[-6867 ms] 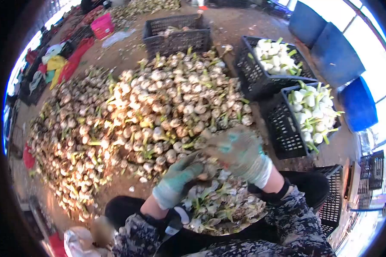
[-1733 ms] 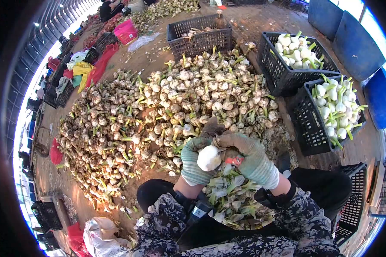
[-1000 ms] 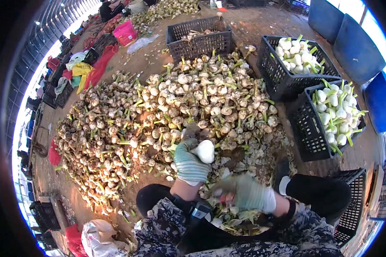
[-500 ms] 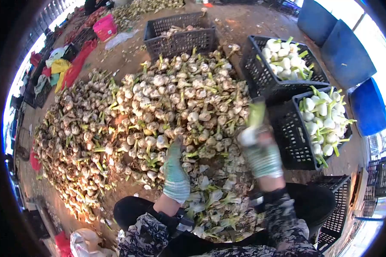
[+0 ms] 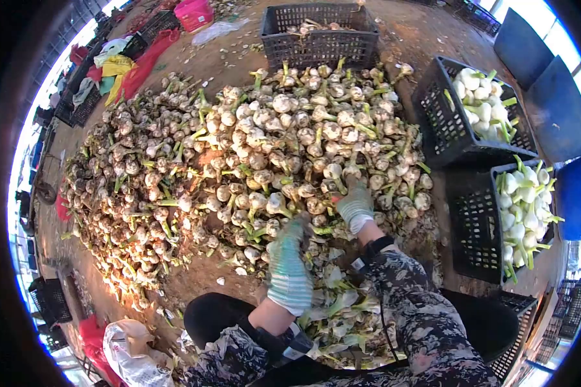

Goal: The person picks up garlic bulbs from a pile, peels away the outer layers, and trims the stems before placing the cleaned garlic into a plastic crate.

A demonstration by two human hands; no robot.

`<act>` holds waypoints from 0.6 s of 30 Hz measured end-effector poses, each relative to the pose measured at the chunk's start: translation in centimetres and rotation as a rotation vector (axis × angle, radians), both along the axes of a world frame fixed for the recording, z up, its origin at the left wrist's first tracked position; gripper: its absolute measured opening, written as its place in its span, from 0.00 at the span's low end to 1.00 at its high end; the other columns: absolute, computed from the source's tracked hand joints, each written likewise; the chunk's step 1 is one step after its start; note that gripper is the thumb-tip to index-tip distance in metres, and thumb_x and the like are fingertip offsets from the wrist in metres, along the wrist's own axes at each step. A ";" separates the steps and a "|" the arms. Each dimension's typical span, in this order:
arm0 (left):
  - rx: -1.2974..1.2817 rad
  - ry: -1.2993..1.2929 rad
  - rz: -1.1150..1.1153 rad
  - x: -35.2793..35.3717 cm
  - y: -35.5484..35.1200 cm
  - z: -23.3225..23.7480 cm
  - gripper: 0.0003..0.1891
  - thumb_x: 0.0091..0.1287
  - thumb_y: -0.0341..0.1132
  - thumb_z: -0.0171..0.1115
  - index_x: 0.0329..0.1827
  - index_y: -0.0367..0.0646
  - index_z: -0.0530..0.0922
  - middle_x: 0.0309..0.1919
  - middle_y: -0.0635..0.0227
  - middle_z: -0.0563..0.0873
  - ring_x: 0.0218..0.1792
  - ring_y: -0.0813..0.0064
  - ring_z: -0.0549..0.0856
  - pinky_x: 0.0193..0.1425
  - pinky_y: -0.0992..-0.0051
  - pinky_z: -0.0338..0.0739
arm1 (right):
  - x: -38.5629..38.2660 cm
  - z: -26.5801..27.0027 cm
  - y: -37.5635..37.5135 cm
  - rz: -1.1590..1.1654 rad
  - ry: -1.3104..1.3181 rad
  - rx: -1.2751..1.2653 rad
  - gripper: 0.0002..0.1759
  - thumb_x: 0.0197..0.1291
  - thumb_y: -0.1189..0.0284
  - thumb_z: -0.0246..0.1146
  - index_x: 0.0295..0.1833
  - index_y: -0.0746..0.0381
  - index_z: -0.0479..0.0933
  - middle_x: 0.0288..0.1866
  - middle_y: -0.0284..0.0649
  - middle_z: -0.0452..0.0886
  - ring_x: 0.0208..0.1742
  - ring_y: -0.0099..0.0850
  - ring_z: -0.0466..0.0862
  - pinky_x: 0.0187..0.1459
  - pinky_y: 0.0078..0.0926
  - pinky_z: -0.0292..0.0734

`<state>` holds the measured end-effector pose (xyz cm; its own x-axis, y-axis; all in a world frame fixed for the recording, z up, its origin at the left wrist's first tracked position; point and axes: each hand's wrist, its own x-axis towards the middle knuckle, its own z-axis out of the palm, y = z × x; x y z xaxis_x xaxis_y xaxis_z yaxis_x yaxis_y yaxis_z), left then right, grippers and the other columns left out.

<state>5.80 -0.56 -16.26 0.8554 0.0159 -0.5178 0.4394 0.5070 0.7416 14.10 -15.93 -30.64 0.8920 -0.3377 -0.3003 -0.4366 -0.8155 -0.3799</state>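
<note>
A big pile of unpeeled garlic bulbs [image 5: 265, 142] with green stalks covers the ground in front of me. My right hand [image 5: 355, 204], in a green-striped glove, reaches onto the near side of the pile with its fingers curled over a dirty garlic bulb [image 5: 350, 173]. A speck of red shows at its thumb side. My left hand [image 5: 289, 263], gloved the same way, lies flat at the pile's near edge with its fingertips touching the bulbs and nothing in it. A heap of peeled skins and stalks [image 5: 342, 309] sits between my knees.
Two black crates [image 5: 432, 122] [image 5: 472, 222] on the right hold clean white garlic. A third black crate [image 5: 319, 42] stands behind the pile. Blue panels [image 5: 552, 109] stand far right, a white bag [image 5: 132, 348] lies at lower left, and cloths and a pink bin [image 5: 195, 11] are at upper left.
My right hand carried a white peeled bulb toward the right-hand crates, and now rests on the pile without it. My left hand stayed at the pile's near edge.
</note>
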 end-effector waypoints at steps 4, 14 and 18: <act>0.062 -0.091 -0.018 -0.2 0.1 -1.4 0.16 0.65 0.36 0.49 0.51 0.35 0.73 0.43 0.66 0.79 0.45 0.75 0.76 0.54 0.74 0.69 | 2.3 2.2 2.1 -0.080 0.167 0.105 0.38 0.50 0.58 0.63 0.65 0.58 0.59 0.58 0.54 0.69 0.54 0.46 0.73 0.54 0.37 0.69; -0.063 0.104 -0.046 1.8 2.6 2.4 0.18 0.64 0.40 0.54 0.54 0.41 0.71 0.37 0.70 0.78 0.34 0.81 0.77 0.37 0.79 0.75 | -2.6 12.6 -1.3 0.009 -0.146 1.049 0.23 0.46 0.82 0.62 0.52 0.64 0.73 0.47 0.43 0.78 0.46 0.31 0.78 0.50 0.24 0.73; -0.273 0.120 -0.328 1.0 3.1 2.2 0.20 0.65 0.42 0.52 0.56 0.42 0.68 0.40 0.68 0.78 0.37 0.76 0.79 0.40 0.77 0.76 | -5.1 20.9 -1.2 0.706 -0.293 0.488 0.29 0.40 0.79 0.66 0.53 0.64 0.71 0.50 0.47 0.76 0.51 0.34 0.77 0.56 0.27 0.68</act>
